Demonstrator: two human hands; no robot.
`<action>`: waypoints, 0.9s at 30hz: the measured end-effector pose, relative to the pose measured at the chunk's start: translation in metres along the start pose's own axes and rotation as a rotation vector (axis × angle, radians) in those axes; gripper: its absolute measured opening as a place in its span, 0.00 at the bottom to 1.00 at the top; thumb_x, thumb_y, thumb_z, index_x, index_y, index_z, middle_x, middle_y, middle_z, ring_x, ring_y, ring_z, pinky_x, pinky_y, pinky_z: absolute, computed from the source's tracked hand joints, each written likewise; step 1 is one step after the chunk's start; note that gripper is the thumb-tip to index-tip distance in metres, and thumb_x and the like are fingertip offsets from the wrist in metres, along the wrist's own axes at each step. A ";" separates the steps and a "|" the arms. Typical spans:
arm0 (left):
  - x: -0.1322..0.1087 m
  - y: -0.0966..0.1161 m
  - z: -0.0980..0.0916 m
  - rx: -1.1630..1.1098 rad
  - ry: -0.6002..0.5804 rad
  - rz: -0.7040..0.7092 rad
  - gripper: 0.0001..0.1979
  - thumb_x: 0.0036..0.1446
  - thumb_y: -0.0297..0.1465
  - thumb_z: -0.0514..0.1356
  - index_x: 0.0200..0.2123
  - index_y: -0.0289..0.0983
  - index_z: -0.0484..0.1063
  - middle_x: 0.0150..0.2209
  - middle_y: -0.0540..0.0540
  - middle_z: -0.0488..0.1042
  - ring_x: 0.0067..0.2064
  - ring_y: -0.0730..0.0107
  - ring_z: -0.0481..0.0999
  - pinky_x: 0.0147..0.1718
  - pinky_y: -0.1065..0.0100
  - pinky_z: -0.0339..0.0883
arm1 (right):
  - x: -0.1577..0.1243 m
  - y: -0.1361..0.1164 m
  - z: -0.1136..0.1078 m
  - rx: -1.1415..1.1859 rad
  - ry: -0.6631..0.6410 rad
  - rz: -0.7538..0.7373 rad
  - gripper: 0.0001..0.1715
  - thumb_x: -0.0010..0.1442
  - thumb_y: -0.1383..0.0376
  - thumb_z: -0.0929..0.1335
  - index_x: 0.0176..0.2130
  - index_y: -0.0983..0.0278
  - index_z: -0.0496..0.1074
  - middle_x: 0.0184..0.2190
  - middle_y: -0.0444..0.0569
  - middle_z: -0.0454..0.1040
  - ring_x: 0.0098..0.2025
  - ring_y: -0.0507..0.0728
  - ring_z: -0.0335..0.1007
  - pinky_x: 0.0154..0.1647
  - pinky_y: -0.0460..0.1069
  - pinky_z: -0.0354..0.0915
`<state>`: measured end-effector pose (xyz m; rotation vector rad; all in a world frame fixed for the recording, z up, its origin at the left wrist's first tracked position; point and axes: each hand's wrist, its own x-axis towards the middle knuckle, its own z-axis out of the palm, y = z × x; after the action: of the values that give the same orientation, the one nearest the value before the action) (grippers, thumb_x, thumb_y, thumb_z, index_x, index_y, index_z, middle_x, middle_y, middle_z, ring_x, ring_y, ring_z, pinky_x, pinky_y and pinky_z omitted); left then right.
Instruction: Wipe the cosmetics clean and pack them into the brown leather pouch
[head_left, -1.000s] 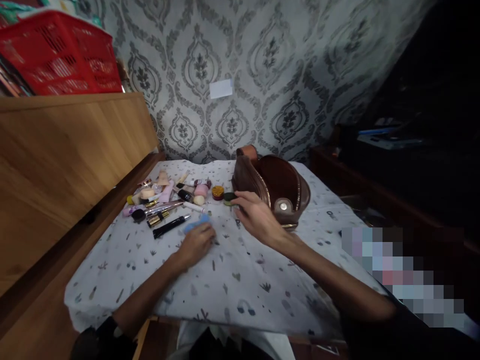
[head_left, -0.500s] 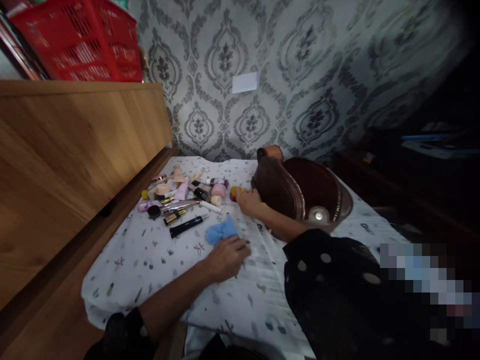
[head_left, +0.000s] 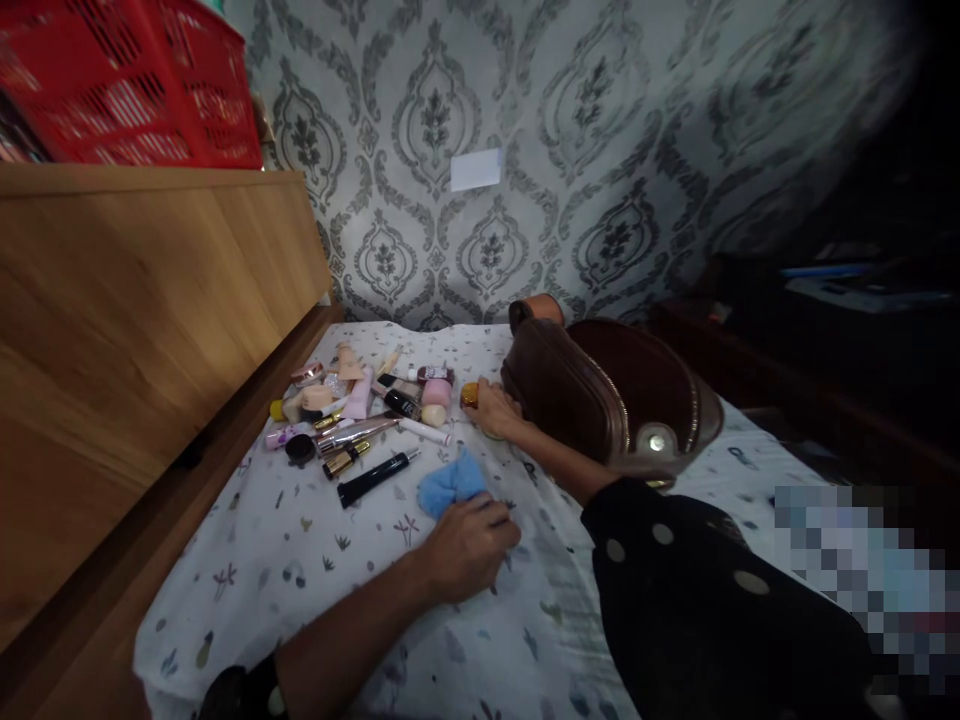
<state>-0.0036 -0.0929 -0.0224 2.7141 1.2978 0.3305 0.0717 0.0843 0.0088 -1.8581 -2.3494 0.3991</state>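
Note:
My left hand [head_left: 472,545] is closed around the near end of a crumpled light-blue cloth [head_left: 452,482], whose far part spreads out on the patterned sheet. Farther off, my right hand [head_left: 495,408] has its fingers on a small round amber jar [head_left: 469,395], beside the pink-lidded jar. A brown leather bag [head_left: 562,385] lies gaping just right of that hand. To the left is a loose group of cosmetics: a black tube [head_left: 379,478], a gold-and-black lipstick [head_left: 346,458], a dark round pot [head_left: 301,449], a pink jar [head_left: 436,393] and a white stick [head_left: 424,431].
A white printed sheet [head_left: 262,560] covers the surface. A wooden cabinet [head_left: 150,300] borders it on the left, with a red plastic basket [head_left: 172,90] on top. Patterned wallpaper [head_left: 435,120] stands behind, bearing a white switch plate [head_left: 475,170]. The right side is dark.
The view has shifted slightly, moving the whole scene in the picture. My right hand stays at the amber jar, which now shows more of its amber face. My left hand still grips the cloth.

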 end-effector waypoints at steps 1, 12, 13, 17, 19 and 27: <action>0.000 0.000 0.000 0.000 -0.003 -0.003 0.06 0.62 0.25 0.54 0.37 0.36 0.71 0.40 0.44 0.74 0.43 0.62 0.70 0.35 0.64 0.63 | 0.002 -0.001 0.001 0.013 0.004 0.012 0.27 0.64 0.56 0.65 0.58 0.64 0.60 0.56 0.62 0.67 0.55 0.66 0.69 0.49 0.56 0.65; -0.002 -0.003 0.005 -0.050 0.031 -0.003 0.07 0.60 0.22 0.54 0.37 0.36 0.70 0.39 0.44 0.74 0.43 0.62 0.70 0.38 0.65 0.64 | 0.007 -0.009 0.010 0.125 0.064 0.112 0.33 0.61 0.50 0.67 0.58 0.65 0.60 0.52 0.61 0.71 0.51 0.64 0.72 0.42 0.52 0.66; -0.002 -0.002 0.004 -0.054 0.037 -0.005 0.07 0.60 0.21 0.54 0.37 0.36 0.70 0.39 0.44 0.74 0.43 0.62 0.70 0.38 0.65 0.64 | 0.006 -0.009 0.012 0.125 0.073 0.102 0.32 0.61 0.51 0.67 0.57 0.65 0.61 0.52 0.61 0.71 0.51 0.64 0.72 0.42 0.52 0.66; -0.001 -0.001 0.003 -0.070 0.062 -0.017 0.07 0.60 0.21 0.53 0.36 0.36 0.70 0.38 0.45 0.74 0.43 0.62 0.70 0.39 0.65 0.64 | -0.001 -0.011 0.012 0.089 0.112 0.017 0.30 0.58 0.60 0.70 0.57 0.68 0.63 0.55 0.64 0.68 0.57 0.68 0.65 0.51 0.56 0.63; 0.000 -0.001 0.003 -0.069 0.071 -0.026 0.07 0.60 0.21 0.53 0.35 0.36 0.70 0.37 0.44 0.74 0.43 0.62 0.71 0.37 0.65 0.64 | -0.002 -0.017 0.010 0.067 0.137 -0.098 0.28 0.59 0.64 0.69 0.57 0.68 0.63 0.58 0.63 0.66 0.61 0.68 0.59 0.57 0.59 0.58; 0.001 -0.002 0.009 -0.151 0.174 0.009 0.10 0.56 0.19 0.52 0.35 0.37 0.70 0.36 0.44 0.75 0.41 0.62 0.71 0.38 0.64 0.66 | 0.010 -0.051 0.006 0.070 0.115 -0.431 0.21 0.64 0.69 0.63 0.56 0.68 0.67 0.54 0.60 0.70 0.55 0.63 0.63 0.56 0.56 0.59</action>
<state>-0.0023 -0.0914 -0.0315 2.6138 1.2456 0.6503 0.0195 0.0826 0.0164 -1.2559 -2.5246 0.3085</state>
